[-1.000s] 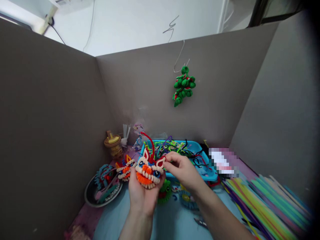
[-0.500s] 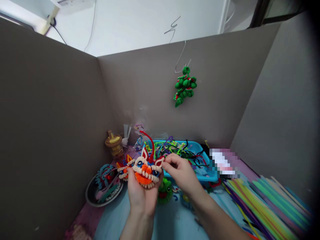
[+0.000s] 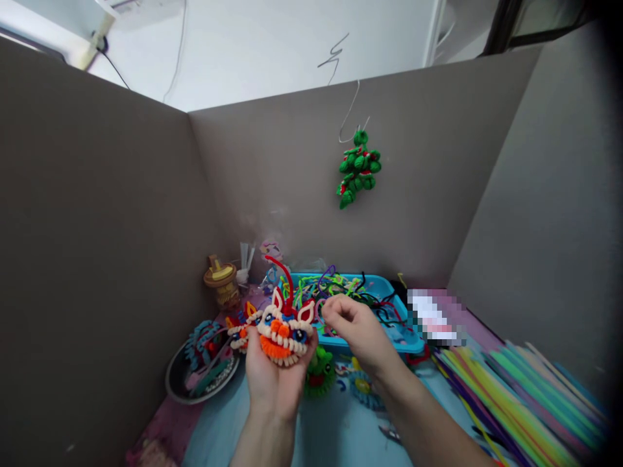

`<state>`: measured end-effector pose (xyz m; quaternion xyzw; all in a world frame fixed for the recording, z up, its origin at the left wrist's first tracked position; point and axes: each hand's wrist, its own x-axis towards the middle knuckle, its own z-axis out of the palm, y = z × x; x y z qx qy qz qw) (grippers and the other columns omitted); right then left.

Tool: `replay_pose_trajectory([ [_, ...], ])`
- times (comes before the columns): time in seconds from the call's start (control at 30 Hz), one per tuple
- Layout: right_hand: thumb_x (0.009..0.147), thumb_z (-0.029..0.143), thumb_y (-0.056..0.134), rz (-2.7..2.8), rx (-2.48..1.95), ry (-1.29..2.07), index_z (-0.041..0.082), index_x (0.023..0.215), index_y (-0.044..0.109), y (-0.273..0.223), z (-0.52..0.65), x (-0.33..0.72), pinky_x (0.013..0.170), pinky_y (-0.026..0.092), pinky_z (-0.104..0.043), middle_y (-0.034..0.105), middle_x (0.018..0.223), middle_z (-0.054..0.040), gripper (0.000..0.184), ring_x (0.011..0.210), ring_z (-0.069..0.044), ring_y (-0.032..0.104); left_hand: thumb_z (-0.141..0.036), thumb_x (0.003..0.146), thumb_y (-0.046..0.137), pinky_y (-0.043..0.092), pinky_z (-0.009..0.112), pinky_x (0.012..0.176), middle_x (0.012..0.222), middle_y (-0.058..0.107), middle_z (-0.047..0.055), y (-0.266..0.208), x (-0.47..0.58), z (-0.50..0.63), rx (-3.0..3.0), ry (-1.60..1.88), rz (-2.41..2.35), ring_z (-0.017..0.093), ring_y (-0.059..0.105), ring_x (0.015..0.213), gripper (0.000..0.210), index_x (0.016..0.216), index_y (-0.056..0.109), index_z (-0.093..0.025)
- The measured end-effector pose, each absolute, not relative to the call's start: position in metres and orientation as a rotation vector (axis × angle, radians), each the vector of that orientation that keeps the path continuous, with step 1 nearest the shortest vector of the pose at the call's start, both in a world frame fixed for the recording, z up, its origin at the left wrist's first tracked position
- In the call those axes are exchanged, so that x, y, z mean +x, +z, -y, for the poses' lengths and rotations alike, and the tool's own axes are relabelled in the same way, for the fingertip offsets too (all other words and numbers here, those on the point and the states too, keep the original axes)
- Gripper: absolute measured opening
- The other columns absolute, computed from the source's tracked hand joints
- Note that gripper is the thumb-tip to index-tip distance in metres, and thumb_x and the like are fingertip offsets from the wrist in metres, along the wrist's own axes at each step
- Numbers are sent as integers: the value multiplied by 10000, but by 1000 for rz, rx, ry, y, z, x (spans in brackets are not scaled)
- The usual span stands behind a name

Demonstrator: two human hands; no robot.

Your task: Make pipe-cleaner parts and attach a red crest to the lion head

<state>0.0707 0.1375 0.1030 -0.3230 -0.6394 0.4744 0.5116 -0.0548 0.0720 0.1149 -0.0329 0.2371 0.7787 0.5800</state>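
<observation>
A lion head made of pipe cleaners (image 3: pixel 282 332), cream and orange with blue eyes, red-and-white ears and a long red stem on top, rests upright in my left hand (image 3: pixel 272 383). The fingers curl up around its lower sides. Just right of its ear is my right hand (image 3: pixel 353 324), thumb and fingertips pinched together and apart from the head. Whatever those fingertips hold, if anything, is too small to make out. A similar orange and cream head (image 3: pixel 239 334) shows behind the left thumb. Partly hidden by my left hand, a green figure (image 3: pixel 321 371) sits on the table.
Behind the hands stands a blue tray (image 3: pixel 415 344) of tangled pipe-cleaner pieces. A metal bowl (image 3: pixel 195 397) with craft pieces and a lidded cup (image 3: pixel 222 285) are left. Bundled pipe cleaners (image 3: pixel 525 399) lie right. A blue flower-like piece (image 3: pixel 366 389) lies below my right hand.
My right hand has come away from the lion head's right ear, which it touched before. The head has shifted slightly left and tilted a little in my left hand.
</observation>
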Motion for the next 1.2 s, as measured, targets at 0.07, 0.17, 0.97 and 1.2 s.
replay_pose_trajectory([
  [0.07,771,377,597,1528,-773,1127,181,561,477,104,-137,71,629,415,-269,543,738,-16,311,681,-144,501,-423,919,329,499,558,720,861,696,95,114,-56,-72,-80,1791,-549,288,644,814,417,920,680,-198],
  [0.17,746,300,607,1544,-776,1187,184,775,568,108,-134,72,629,424,-265,566,783,-12,127,693,-146,520,-440,919,319,489,575,739,874,704,104,112,-57,-73,-65,1743,-534,299,650,830,445,907,690,-195],
  [0.97,690,19,538,1948,-634,881,199,778,547,139,-100,84,834,400,-271,512,927,-23,200,910,-166,513,-484,927,266,527,302,740,923,717,135,97,-62,-68,317,1455,-14,176,668,768,556,1031,686,-134],
  [1.2,698,49,555,1954,-654,890,201,826,521,139,-102,85,790,410,-261,507,901,-13,201,875,-161,506,-515,920,234,496,451,836,1016,706,127,99,-59,-70,226,1565,-210,259,651,947,575,1022,688,-177],
])
